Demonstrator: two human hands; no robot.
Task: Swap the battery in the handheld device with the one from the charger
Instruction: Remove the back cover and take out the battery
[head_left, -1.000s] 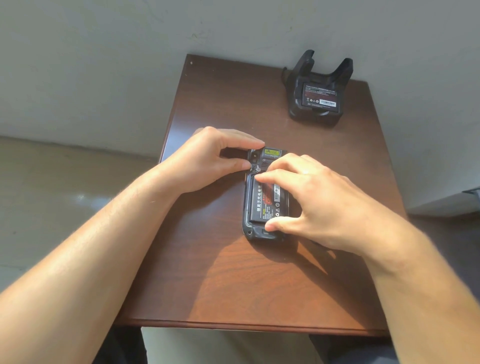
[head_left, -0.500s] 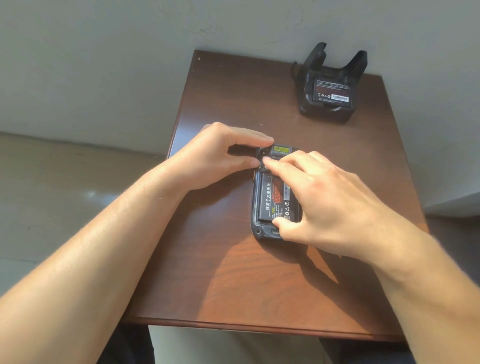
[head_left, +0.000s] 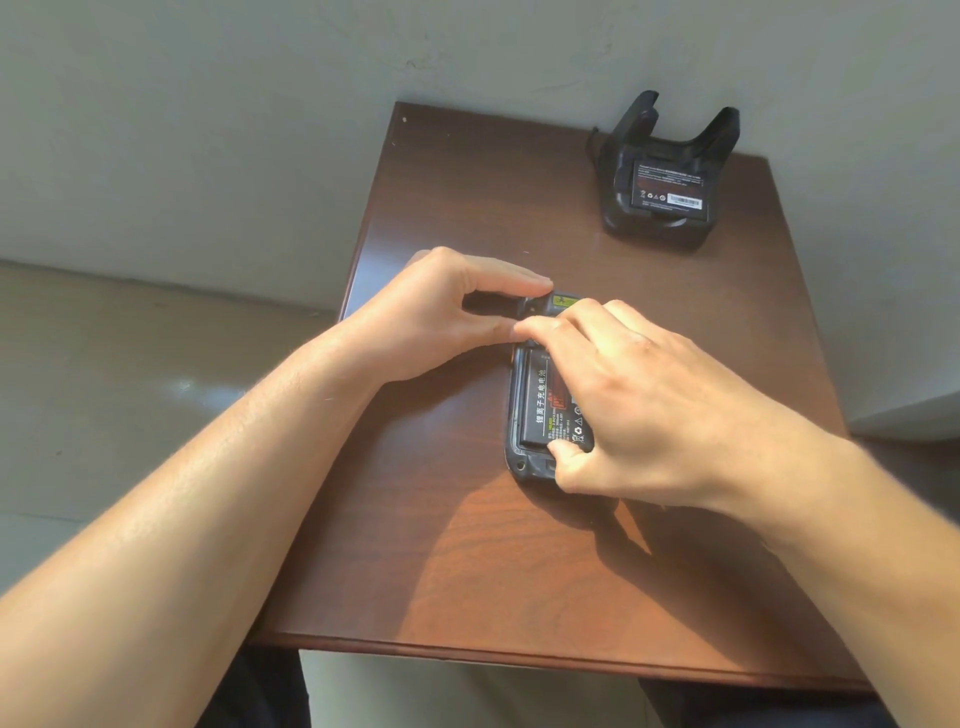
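Fingers of the left hand (head_left: 436, 317) pinched the top corner of the handheld device (head_left: 524, 457), as a second before. The right hand (head_left: 639, 405) had slid its forefinger up to the battery (head_left: 540, 405)'s top edge, thumb at the bottom edge (likely readying to pry it out); the glossy labelled slab sat in the matte black shell. Far right on the smooth wooden counter (head_left: 467, 545), the forked charger (head_left: 665, 182) held its own battery.
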